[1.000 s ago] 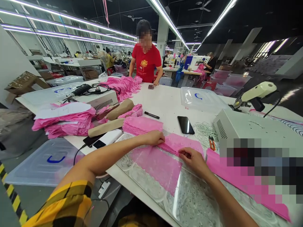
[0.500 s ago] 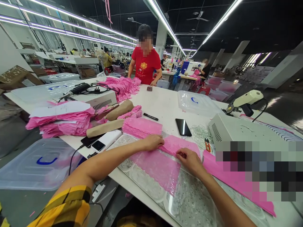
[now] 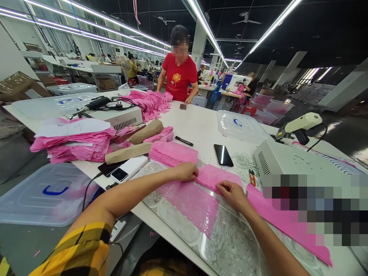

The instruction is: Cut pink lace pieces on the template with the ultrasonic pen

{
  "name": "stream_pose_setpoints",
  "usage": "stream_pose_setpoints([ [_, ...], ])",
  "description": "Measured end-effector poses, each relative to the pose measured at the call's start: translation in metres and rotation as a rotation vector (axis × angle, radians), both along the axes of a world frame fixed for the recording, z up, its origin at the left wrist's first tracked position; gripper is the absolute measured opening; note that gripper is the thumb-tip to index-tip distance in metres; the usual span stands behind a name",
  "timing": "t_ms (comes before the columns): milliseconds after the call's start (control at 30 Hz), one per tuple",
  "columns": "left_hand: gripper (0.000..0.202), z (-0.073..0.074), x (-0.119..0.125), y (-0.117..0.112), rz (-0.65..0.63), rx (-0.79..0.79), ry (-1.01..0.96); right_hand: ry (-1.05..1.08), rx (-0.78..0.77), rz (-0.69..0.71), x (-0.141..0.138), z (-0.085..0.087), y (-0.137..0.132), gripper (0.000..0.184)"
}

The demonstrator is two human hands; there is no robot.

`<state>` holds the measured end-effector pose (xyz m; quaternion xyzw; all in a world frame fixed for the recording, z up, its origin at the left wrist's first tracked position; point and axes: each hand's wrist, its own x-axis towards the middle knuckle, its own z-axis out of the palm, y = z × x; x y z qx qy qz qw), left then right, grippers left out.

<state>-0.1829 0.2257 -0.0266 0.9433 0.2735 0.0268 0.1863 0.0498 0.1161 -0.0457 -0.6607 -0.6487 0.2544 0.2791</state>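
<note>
A small pile of pink fabric pieces (image 3: pixel 212 175) lies between my two hands. My left hand (image 3: pixel 186 171) is closed at the pile's left corner, its fingertips partly hidden. With thumb and forefinger pinched together, my right hand (image 3: pixel 233 193) is at the pile's near edge. Closer to me, a thin pink fabric piece (image 3: pixel 195 203) is spread flat on a clear sheet over a grey patterned surface (image 3: pixel 230 237). Another stack of pink fabric pieces (image 3: pixel 174 153) sits just beyond my left hand.
A black phone (image 3: pixel 223 155), a marker (image 3: pixel 184 141), tangled pale cord (image 3: pixel 243 165) and orange-handled snips (image 3: pixel 252 178) lie beyond my hands. Bundled pink fabric (image 3: pixel 71 147) is on the left. A grey machine box (image 3: pixel 299 159) stands right. Across the table is a person in red (image 3: pixel 179 76).
My right hand has shifted slightly right along the pile's near edge. My left hand stays at the left corner. The camera view has moved a little.
</note>
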Motion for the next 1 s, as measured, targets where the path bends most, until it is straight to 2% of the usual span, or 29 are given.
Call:
stream_pose_setpoints([
  [400, 0.029, 0.006, 0.006, 0.0, 0.039, 0.02, 0.076, 0.012, -0.029, -0.007, 0.0, 0.001, -0.001, 0.032],
  [733, 0.03, 0.0, 0.006, 0.0, 0.03, -0.004, 0.038, -0.037, -0.078, 0.007, 0.006, 0.005, 0.006, 0.027],
  [867, 0.029, 0.004, 0.004, -0.002, 0.041, -0.023, 0.012, -0.06, -0.033, -0.005, 0.005, 0.007, 0.008, 0.028],
  [1000, 0.026, 0.01, 0.0, -0.007, 0.059, -0.025, -0.028, -0.045, 0.041, 0.025, -0.011, 0.01, 0.015, 0.03],
])
